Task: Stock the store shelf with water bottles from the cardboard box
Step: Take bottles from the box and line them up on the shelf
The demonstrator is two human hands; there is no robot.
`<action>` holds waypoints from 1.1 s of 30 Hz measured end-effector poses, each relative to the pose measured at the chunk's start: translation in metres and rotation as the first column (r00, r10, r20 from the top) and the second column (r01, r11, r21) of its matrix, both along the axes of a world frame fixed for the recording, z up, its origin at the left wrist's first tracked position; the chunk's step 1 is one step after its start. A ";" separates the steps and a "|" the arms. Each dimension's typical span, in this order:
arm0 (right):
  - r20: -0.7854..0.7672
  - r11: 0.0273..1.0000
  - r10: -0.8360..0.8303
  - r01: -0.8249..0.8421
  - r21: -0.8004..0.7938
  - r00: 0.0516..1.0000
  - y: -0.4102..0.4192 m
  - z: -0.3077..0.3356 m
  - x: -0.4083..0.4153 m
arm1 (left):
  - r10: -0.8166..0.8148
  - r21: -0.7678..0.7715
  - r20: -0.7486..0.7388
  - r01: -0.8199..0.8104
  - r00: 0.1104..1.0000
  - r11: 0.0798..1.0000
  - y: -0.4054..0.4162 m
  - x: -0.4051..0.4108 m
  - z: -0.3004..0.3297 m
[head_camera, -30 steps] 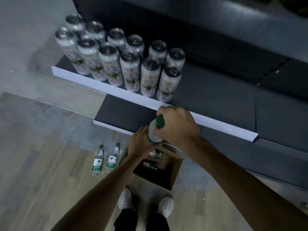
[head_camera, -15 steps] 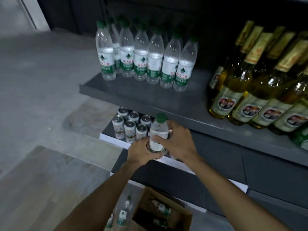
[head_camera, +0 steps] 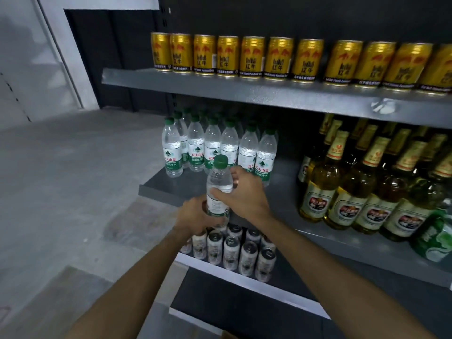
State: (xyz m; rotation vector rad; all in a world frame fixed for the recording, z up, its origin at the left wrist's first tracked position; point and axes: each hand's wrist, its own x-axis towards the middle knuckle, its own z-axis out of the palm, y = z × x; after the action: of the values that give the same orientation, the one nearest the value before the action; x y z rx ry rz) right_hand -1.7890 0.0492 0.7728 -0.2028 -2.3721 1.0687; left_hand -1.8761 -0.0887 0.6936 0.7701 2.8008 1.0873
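Observation:
I hold one clear water bottle with a green cap upright in front of the middle shelf. My left hand grips its lower part and my right hand wraps its middle from the right. Behind it, several matching water bottles stand in rows at the shelf's left end. The held bottle hangs just in front of the shelf's front edge, below those rows. Only a brown corner of the cardboard box shows at the bottom edge.
Amber glass beer bottles fill the same shelf to the right, beside a green pack. Gold cans line the top shelf. White-labelled cans stand on the lower shelf under my hands. Grey floor lies to the left.
My view has tilted up from the floor and box to the shelves. Both hands have lifted the bottle from over the box up to the height of the middle shelf.

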 end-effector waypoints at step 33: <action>0.068 0.969 -0.242 0.244 -0.023 0.968 -0.033 0.001 -0.196 | -0.210 -0.028 0.047 0.212 0.977 0.977 -0.013 -0.201 0.005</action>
State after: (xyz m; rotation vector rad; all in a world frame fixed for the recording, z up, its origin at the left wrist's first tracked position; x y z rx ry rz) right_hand -1.9851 0.0165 0.7739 -0.5337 -2.3145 0.9948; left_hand -2.0769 -0.1021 0.6986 1.0004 2.6200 1.0071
